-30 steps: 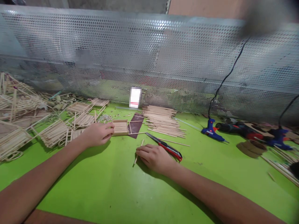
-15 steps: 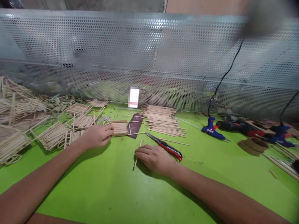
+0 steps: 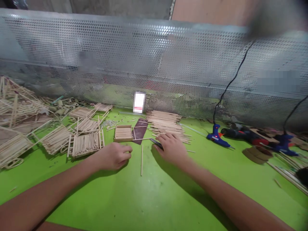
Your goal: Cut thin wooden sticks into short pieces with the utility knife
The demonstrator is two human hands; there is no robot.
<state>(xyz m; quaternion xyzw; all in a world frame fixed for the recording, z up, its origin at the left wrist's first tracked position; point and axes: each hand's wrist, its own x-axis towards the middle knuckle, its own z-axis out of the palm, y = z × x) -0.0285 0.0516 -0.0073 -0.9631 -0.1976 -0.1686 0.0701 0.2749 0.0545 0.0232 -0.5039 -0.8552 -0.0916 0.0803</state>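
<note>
A: State the pose of the arms, nearest parts first.

B: The left forearm (image 3: 60, 183) enters at lower left, the right forearm (image 3: 231, 192) at lower right. Both slope inward and away over the green tabletop (image 3: 144, 205).

A: Locate the workpiece.

B: A single thin stick (image 3: 141, 160) lies flat between the hands, one end toward the person, apart from both.

A: Left hand?

B: The left hand (image 3: 115, 156) is low over the tabletop, back upward, fingers loosely curled and pointing toward the stick. Whether the fingertips meet on anything cannot be told.

A: Right hand?

B: The right hand (image 3: 171, 149) is palm down, fingers directed forward over the utility knife (image 3: 157, 144). The knife's tip end projects on the left; the rest is covered, so a firm grip cannot be confirmed.

A: Items beyond?

B: A stick-built tray (image 3: 123, 133) sits past the left hand, with a dark brown sheet (image 3: 140, 131) beside it. A stick pile (image 3: 163, 120) lies past the right hand; a perforated metal panel (image 3: 120, 64) stands behind.
</note>
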